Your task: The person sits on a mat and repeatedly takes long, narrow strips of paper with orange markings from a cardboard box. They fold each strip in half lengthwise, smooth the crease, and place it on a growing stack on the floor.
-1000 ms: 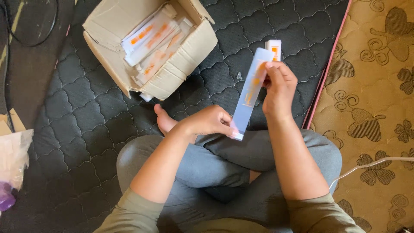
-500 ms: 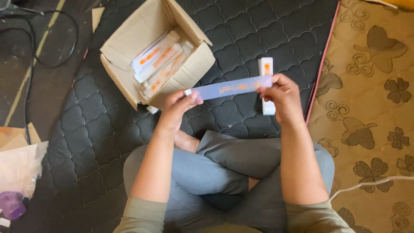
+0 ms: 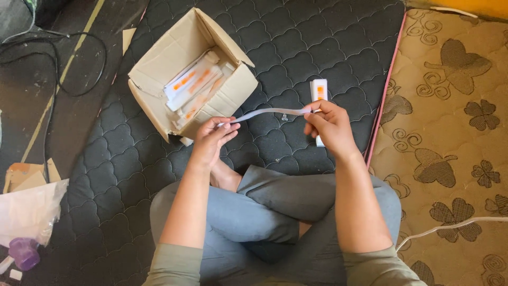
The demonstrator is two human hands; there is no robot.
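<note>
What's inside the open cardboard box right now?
The cardboard box holds several flat white packets with orange markings, stacked at a slant. Anything beneath that stack, and the box floor, is covered.

- My left hand (image 3: 211, 139) and right hand (image 3: 330, 127) are bare, without rings or a watch.
- Olive-green sleeves end above my elbows, at six o'clock.
- Grey-blue trousers cover my legs.
- One foot is bare.
</note>
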